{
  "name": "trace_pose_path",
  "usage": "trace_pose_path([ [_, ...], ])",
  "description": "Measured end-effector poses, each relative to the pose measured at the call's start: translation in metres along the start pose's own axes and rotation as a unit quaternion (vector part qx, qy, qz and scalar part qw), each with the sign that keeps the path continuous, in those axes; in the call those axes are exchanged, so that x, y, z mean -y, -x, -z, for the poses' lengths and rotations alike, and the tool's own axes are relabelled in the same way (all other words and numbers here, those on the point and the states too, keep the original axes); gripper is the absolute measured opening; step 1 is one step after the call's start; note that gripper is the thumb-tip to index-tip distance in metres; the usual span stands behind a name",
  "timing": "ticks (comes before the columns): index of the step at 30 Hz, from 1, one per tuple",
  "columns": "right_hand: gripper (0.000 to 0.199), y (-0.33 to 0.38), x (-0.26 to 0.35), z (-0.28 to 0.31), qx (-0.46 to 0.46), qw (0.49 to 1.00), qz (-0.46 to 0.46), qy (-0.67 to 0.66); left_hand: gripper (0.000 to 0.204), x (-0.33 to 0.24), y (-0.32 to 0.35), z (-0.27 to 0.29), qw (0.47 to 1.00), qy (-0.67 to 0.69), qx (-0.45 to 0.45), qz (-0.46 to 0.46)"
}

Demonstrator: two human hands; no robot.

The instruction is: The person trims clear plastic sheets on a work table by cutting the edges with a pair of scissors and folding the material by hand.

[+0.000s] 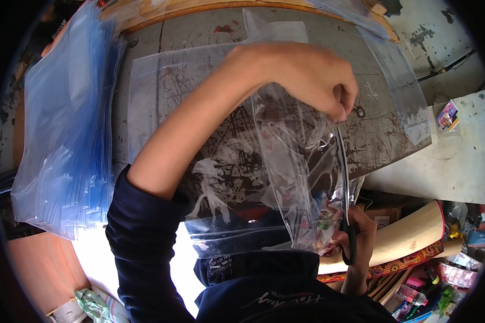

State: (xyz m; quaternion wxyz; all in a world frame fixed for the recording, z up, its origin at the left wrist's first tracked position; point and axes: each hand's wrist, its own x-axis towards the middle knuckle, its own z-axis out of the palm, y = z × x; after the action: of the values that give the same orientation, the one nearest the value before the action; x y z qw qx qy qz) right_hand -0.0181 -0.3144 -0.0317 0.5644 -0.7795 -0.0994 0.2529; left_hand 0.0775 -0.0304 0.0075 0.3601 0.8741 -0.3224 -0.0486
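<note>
My left hand (320, 81) reaches across the table, bent at the wrist, with thumb and fingers pinched on the edge of a clear plastic sheet (283, 161). The sheet hangs in folds from that pinch toward my body. Lower right, my right hand (363, 237) grips a pair of scissors (351, 245) by the black handles. Its long blades point away from me, up along the sheet's right edge, with the tips just below my left fingers. Whether the blades are parted is hard to see.
A thick stack of bluish clear plastic bags (64, 134) overhangs the left side of the scratched dark table (382, 129). Another clear plastic piece (396, 81) lies at the far right. Beyond the right edge are a rolled cream sheet (409, 231) and piled clutter (442, 285).
</note>
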Motion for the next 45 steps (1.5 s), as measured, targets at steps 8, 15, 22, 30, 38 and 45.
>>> trace_pose_path([
  [8, 0.048, 0.004, 0.000, -0.004, 0.007, 1.000, -0.004, -0.024, 0.013, 0.002, 0.008, 0.014, 0.994, -0.089, -0.032, -0.052],
  [15, 0.048, 0.004, -0.007, -0.001, 0.009, 1.000, 0.006, -0.020, 0.016, 0.001, 0.008, 0.016, 0.999, -0.039, -0.007, -0.013],
  [22, 0.061, 0.005, -0.011, 0.006, 0.028, 0.999, 0.031, 0.010, 0.018, 0.004, 0.008, 0.015, 1.000, -0.013, 0.001, -0.001],
  [30, 0.057, -0.003, -0.010, 0.007, 0.027, 0.997, 0.060, 0.028, 0.020, 0.002, 0.007, 0.015, 1.000, 0.014, 0.006, -0.014],
  [38, 0.054, -0.011, -0.002, 0.004, 0.011, 0.999, 0.047, 0.016, 0.019, -0.001, 0.007, 0.017, 1.000, -0.003, 0.013, -0.003],
  [45, 0.051, -0.014, 0.006, 0.003, 0.014, 0.999, 0.035, 0.016, 0.020, -0.002, 0.009, 0.018, 1.000, -0.015, 0.014, 0.003],
])
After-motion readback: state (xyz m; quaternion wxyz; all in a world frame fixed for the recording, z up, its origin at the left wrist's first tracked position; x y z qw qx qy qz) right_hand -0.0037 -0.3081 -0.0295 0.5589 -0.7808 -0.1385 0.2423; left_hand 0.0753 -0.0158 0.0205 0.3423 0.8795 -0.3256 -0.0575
